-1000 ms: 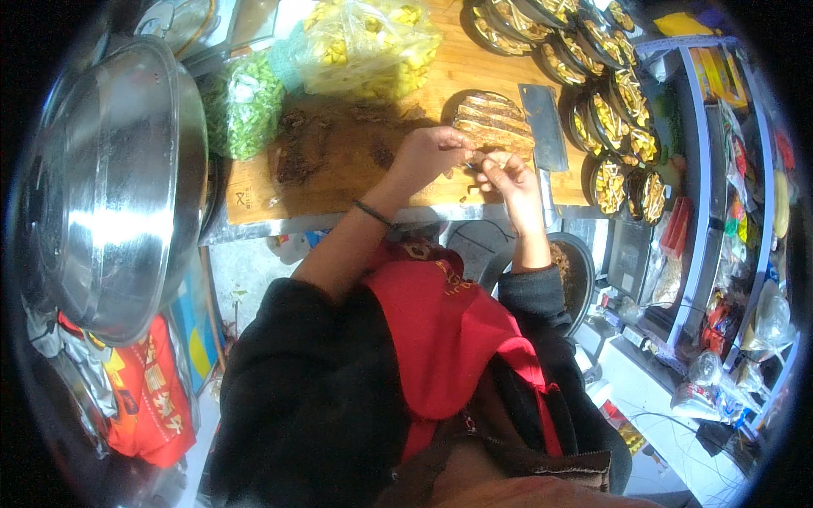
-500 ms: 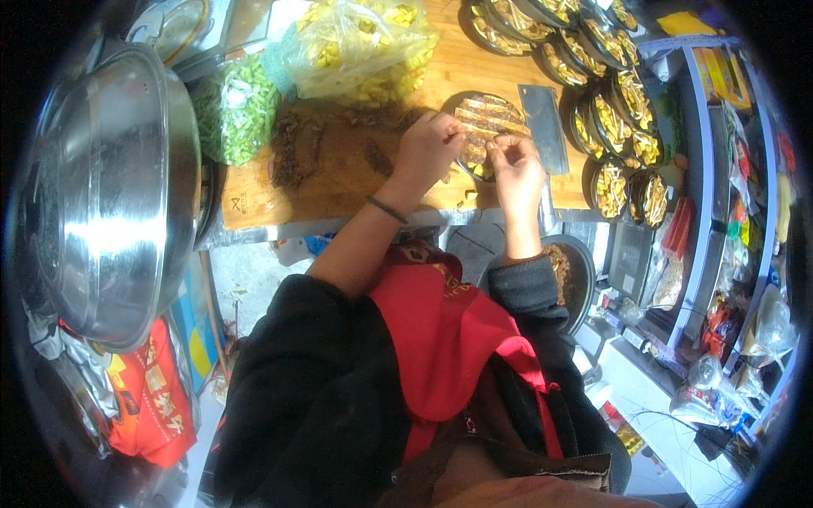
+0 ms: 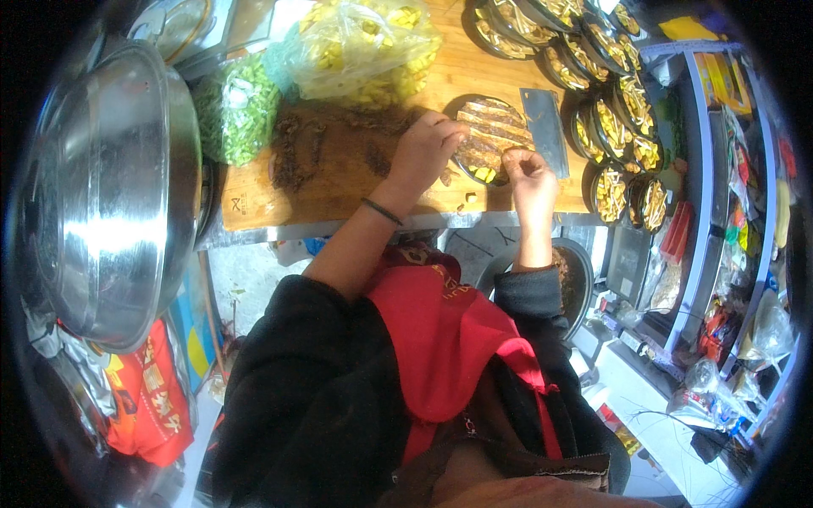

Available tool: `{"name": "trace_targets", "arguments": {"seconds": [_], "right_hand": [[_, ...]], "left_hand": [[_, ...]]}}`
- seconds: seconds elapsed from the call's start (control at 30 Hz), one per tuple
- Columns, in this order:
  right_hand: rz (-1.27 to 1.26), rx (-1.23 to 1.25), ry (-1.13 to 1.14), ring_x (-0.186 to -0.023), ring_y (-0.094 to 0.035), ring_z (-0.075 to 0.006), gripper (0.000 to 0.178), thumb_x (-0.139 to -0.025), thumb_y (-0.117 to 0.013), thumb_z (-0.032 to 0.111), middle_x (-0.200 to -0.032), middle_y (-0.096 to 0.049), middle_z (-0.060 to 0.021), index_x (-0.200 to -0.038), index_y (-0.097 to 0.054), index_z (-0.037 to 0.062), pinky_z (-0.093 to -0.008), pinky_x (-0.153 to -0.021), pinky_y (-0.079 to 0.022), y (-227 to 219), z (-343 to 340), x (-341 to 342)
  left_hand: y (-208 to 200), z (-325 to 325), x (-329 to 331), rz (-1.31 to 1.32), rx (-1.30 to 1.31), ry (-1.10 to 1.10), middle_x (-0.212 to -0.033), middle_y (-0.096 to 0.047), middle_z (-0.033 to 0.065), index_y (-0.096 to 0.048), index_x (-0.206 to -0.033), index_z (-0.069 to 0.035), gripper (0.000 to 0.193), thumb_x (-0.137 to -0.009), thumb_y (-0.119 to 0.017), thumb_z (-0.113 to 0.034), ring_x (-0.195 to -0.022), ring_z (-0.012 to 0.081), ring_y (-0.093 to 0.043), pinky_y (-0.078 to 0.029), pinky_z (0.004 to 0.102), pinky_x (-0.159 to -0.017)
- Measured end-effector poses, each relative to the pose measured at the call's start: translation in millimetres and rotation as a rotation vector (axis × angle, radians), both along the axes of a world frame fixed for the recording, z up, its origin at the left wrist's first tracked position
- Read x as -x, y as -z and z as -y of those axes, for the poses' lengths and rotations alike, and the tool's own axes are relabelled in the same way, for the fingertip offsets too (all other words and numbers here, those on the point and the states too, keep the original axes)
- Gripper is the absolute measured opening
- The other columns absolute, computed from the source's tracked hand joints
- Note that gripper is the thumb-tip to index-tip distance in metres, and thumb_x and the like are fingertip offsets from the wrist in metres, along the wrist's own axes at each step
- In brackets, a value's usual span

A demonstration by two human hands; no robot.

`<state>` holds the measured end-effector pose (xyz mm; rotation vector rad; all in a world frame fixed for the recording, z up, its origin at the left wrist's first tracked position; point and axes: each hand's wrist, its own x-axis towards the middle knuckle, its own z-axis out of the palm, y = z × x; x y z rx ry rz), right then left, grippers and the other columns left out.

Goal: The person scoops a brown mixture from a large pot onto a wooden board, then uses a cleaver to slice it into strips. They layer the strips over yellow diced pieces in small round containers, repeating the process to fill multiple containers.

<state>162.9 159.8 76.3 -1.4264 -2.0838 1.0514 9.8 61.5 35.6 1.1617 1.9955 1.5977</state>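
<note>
A round dark bowl [image 3: 498,102] sits on the wooden board, with brown meat slices [image 3: 489,127] laid in rows over yellow chunks [image 3: 485,173]. My left hand [image 3: 428,151] is at the bowl's left rim, its fingers closed in a pinch at the end of a slice. At the lower right rim my right hand [image 3: 532,176] has thumb and fingers pinched together at the slice's other end. The fingertips partly cover what they grip. Dark brown meat [image 3: 296,152] lies on the board left of my left hand.
A cleaver [image 3: 546,131] lies right of the bowl, before several filled bowls [image 3: 610,195]. Bags of green pieces [image 3: 241,106] and yellow chunks [image 3: 364,51] stand at the back left. A large steel basin [image 3: 118,203] is at far left; another basin [image 3: 578,284] sits below the board's edge.
My right hand has moved right and slightly nearer to me, uncovering more of the bowl's slices and yellow chunks. My left hand has barely shifted.
</note>
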Motion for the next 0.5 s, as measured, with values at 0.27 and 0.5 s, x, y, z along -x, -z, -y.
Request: {"name": "trace_targets", "arguments": {"seconds": [0.27,0.5], "right_hand": [[-0.128,-0.146,0.035,-0.074,-0.059,-0.0106,0.012,-0.081,-0.068,0.006,-0.083,-0.065,-0.0077,-0.089,-0.062,0.0003,-0.0243,-0.068,-0.048,2.8,-8.7,-11.9],[0.102,-0.384,-0.309,-0.084,-0.061,-0.0194,0.014,-0.086,-0.062,0.011,-0.091,-0.062,-0.0111,-0.098,-0.068,0.0069,-0.0285,-0.076,-0.047,-3.1,12.6,12.2]], "left_hand": [[18.9,39.4,39.9,-0.028,0.083,-0.248,-0.094,-0.064,0.0115,-0.067,-0.096,-0.007,0.016,-0.082,-0.063,-0.013,-0.085,0.0271,-0.061,-0.049,0.0332,-0.077],[24.7,89.3,73.6,-0.135,0.186,-0.174,-0.090,-0.061,0.0108,-0.067,-0.096,-0.011,0.017,-0.080,-0.062,-0.015,-0.087,0.0294,-0.059,-0.049,0.0389,-0.076]]}}
